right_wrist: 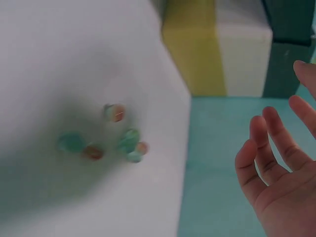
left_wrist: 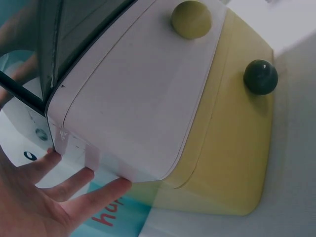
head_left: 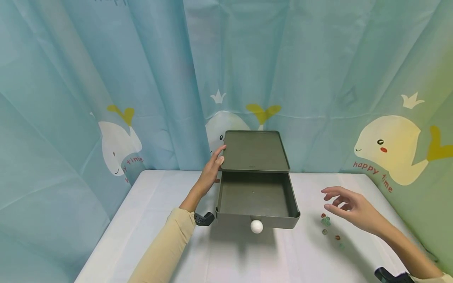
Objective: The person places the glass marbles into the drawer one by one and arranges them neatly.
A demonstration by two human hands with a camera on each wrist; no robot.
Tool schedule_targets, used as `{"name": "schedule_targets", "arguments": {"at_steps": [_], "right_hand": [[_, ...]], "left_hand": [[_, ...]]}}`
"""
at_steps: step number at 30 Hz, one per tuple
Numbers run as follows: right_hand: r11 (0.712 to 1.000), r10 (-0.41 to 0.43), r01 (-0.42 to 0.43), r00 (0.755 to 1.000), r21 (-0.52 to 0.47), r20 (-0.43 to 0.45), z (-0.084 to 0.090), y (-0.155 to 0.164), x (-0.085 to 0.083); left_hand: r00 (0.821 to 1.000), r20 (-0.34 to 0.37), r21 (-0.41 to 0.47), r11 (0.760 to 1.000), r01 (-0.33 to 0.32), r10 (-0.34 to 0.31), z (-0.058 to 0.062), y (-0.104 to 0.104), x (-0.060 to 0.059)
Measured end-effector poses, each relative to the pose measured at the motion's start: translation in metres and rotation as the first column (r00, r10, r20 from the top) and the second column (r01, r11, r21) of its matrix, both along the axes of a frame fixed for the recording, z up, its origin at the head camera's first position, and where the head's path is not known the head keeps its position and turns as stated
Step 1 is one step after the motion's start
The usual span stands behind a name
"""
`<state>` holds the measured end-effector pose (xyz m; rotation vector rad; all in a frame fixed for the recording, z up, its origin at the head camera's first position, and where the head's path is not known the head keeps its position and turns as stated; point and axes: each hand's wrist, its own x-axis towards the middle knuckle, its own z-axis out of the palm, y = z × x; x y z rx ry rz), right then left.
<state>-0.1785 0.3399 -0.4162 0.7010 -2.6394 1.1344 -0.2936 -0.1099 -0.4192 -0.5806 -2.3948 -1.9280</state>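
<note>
The left hand [head_left: 209, 175] clamps nothing; its fingers are spread apart and their tips touch the left side of a drawer unit [head_left: 255, 151]. The right hand [head_left: 355, 208] holds nothing either, its fingers loosely bent above the table [head_left: 166, 196], near several small beads [head_left: 326, 221] that look blurred from the right wrist. The unit stands at the middle of the table's far part, left of the beads. Its dark green top drawer [head_left: 231, 220], with a white knob [head_left: 256, 226], is pulled out toward the person. Below it sit a white drawer [left_wrist: 138, 103] with a yellow knob [left_wrist: 191, 19] and a yellow drawer [left_wrist: 227, 133] with a dark knob [left_wrist: 260, 77].
</note>
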Motion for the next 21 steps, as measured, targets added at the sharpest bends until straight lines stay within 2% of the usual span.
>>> {"name": "schedule_targets", "arguments": {"at_steps": [11,17,21], "right_hand": [[0.999,-0.038,0.038,0.998,0.004,0.048,-0.039,0.02,-0.007],[0.999,-0.053,0.053,0.997,0.013,0.061,-0.051,0.026,-0.009],[0.998,-0.057,0.056,0.996,0.017,0.068,-0.054,0.028,-0.008]], "left_hand": [[1.0,-0.005,0.001,1.0,0.01,-0.01,0.001,0.0,0.0],[1.0,0.009,-0.007,1.0,0.02,-0.02,0.001,-0.001,-0.001],[0.999,0.029,-0.006,0.999,0.032,-0.032,0.005,-0.001,0.001]]}}
